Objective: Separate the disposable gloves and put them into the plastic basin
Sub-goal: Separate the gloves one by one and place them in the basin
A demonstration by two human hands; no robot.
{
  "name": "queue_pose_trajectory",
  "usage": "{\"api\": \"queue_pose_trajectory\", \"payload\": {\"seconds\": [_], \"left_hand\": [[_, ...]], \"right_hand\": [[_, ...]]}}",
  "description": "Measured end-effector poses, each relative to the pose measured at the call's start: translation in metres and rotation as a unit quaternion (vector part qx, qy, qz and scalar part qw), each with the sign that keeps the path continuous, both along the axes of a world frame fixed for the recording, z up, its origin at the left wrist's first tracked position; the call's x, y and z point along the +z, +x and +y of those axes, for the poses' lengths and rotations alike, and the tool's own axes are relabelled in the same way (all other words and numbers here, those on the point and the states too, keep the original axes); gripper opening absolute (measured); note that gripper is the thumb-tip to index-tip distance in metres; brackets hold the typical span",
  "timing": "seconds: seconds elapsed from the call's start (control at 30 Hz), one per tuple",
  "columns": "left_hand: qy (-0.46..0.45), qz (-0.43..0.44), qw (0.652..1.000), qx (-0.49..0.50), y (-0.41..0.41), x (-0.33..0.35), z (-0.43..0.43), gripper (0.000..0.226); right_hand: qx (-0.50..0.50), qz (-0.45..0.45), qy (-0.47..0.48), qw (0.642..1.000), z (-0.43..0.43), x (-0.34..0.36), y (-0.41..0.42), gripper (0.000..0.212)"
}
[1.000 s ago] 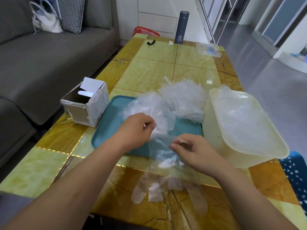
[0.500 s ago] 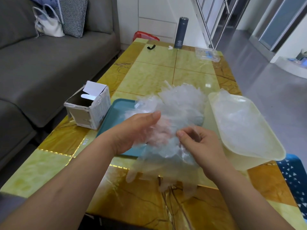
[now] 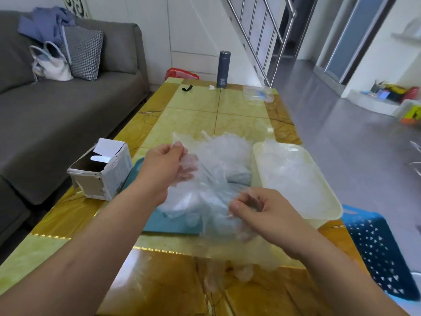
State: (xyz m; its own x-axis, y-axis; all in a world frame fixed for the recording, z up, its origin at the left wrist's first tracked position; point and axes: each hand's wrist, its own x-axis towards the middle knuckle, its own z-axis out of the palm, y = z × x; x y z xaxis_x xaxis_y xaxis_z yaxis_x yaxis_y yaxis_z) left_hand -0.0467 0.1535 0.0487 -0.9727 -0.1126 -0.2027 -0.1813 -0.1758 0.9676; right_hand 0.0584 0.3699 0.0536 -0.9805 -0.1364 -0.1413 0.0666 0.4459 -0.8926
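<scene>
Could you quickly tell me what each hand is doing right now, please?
Left hand: closed, pinching the gloves.
Right hand: closed, pinching the gloves too.

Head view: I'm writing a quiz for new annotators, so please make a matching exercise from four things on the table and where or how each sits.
Things:
1. cardboard box
2. dark flask
3. plastic basin
4. teal tray

Places or states:
A. upright at the far end of the table
B. under the gloves
C. left of the tray, top flap open
D. right of the gloves, at the table's right edge

Pairs: 1-C, 2-A, 3-D, 4-B
</scene>
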Motion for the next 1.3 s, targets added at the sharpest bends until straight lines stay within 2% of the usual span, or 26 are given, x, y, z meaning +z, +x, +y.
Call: {"api": "queue_pose_trajectory", "payload": {"seconds": [0.07, 0.13, 0.23, 0.3, 0.37, 0.47, 0.53, 0.6, 0.73, 0.83, 0.87, 0.93, 1.03, 1.1, 1.2, 1.27, 1.3], "left_hand": [[-0.012, 0.028, 0.998, -0.053, -0.001, 0.022, 0.024, 0.021], [0.006, 0.036, 0.99, -0.135, 0.002, 0.048, 0.054, 0.017], [0.041, 0.031, 0.972, -0.228, 0.003, 0.077, 0.105, 0.008], [-0.01, 0.06, 0.974, -0.219, -0.005, 0.077, 0.132, 0.016], [-0.073, 0.078, 0.974, -0.2, -0.012, 0.067, 0.149, 0.021], [-0.139, 0.061, 0.972, -0.181, -0.02, 0.038, 0.164, 0.012], [-0.267, 0.075, 0.948, -0.159, -0.025, 0.015, 0.162, 0.013], [-0.322, 0.06, 0.929, -0.171, -0.026, 0.001, 0.158, 0.007], [-0.253, 0.049, 0.948, -0.186, -0.023, 0.001, 0.155, 0.006], [-0.195, 0.066, 0.967, -0.148, -0.025, 0.021, 0.152, 0.009], [-0.185, 0.069, 0.972, -0.125, -0.026, 0.028, 0.149, 0.007], [-0.146, 0.081, 0.983, -0.081, -0.03, 0.042, 0.138, 0.003], [-0.101, 0.088, 0.989, -0.056, -0.036, 0.056, 0.115, 0.007], [-0.07, 0.095, 0.99, -0.071, -0.036, 0.063, 0.101, 0.006], [0.008, 0.091, 0.983, -0.158, -0.029, 0.08, 0.086, 0.011], [0.054, 0.071, 0.963, -0.255, -0.02, 0.097, 0.078, 0.012], [0.086, 0.059, 0.947, -0.302, -0.016, 0.105, 0.075, 0.011]], "right_hand": [[0.119, -0.076, -0.043, 0.989, 0.017, 0.018, 0.008, 0.019], [0.19, -0.094, -0.068, 0.975, 0.034, 0.031, 0.012, 0.02], [0.153, -0.054, -0.132, 0.978, 0.064, 0.048, 0.015, 0.022], [0.078, -0.021, -0.163, 0.983, 0.083, 0.058, 0.015, 0.021], [0.04, 0.0, -0.152, 0.988, 0.1, 0.064, 0.015, 0.018], [0.087, -0.036, -0.089, 0.992, 0.119, 0.062, 0.023, 0.016], [0.117, -0.061, -0.068, 0.989, 0.125, 0.057, 0.028, 0.014], [0.127, -0.062, -0.063, 0.988, 0.128, 0.054, 0.029, 0.014], [0.081, -0.02, -0.099, 0.992, 0.132, 0.064, 0.018, 0.015], [-0.022, -0.011, -0.165, 0.986, 0.138, 0.073, -0.002, 0.014], [-0.066, -0.006, -0.15, 0.987, 0.14, 0.072, -0.012, 0.014], [-0.124, 0.015, -0.041, 0.991, 0.142, 0.064, -0.039, 0.014], [-0.149, 0.045, 0.134, 0.979, 0.137, 0.044, -0.085, 0.015], [-0.149, 0.074, 0.24, 0.956, 0.133, 0.029, -0.109, 0.015], [-0.117, 0.097, 0.363, 0.919, 0.127, 0.014, -0.132, 0.03], [-0.094, 0.093, 0.389, 0.912, 0.125, 0.005, -0.14, 0.038], [-0.09, 0.093, 0.39, 0.912, 0.127, 0.002, -0.142, 0.033]]}}
